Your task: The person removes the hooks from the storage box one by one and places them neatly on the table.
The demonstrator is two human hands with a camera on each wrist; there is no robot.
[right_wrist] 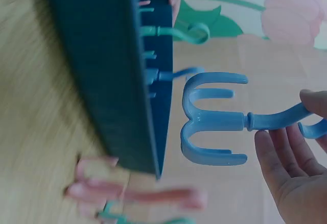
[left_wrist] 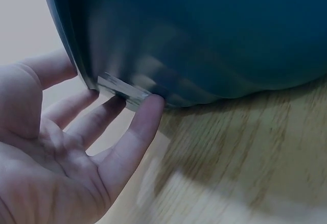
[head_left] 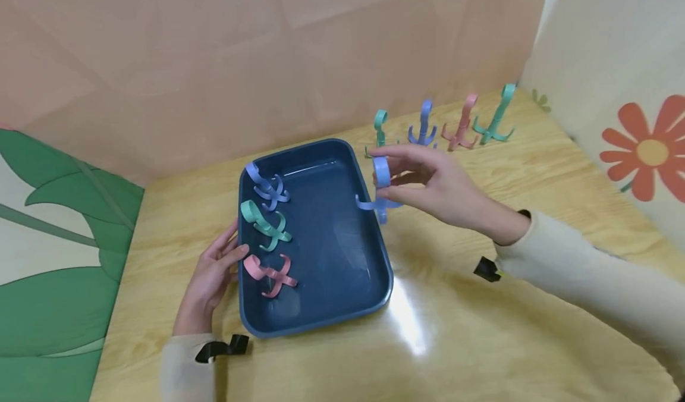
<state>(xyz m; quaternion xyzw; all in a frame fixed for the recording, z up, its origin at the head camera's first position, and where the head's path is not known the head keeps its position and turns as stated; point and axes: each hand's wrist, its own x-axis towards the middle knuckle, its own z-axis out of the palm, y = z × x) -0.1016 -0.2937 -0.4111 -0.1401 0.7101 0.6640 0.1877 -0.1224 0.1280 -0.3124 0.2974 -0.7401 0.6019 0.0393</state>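
Note:
A blue plastic hanging hook with several curved prongs (right_wrist: 219, 121) is in my right hand (head_left: 436, 182), which pinches it by its curled top, prongs downward. It hangs over the right rim of a dark blue tray (head_left: 332, 235). My left hand (head_left: 211, 277) holds the tray's left side, thumb at the rim and fingers against the outer wall (left_wrist: 153, 55). Down the left side inside the tray lie a blue hook (head_left: 273, 194), a green hook (head_left: 274, 232) and a pink hook (head_left: 278, 278), their curled tops leaning on the wall.
Behind my right hand, a row of hooks stands on the wooden table (head_left: 455, 330): a green one (head_left: 380, 129), a blue one (head_left: 424, 125), a pink one (head_left: 464, 122) and another green one (head_left: 497, 116). A pinkish backdrop (head_left: 214, 63) rises behind.

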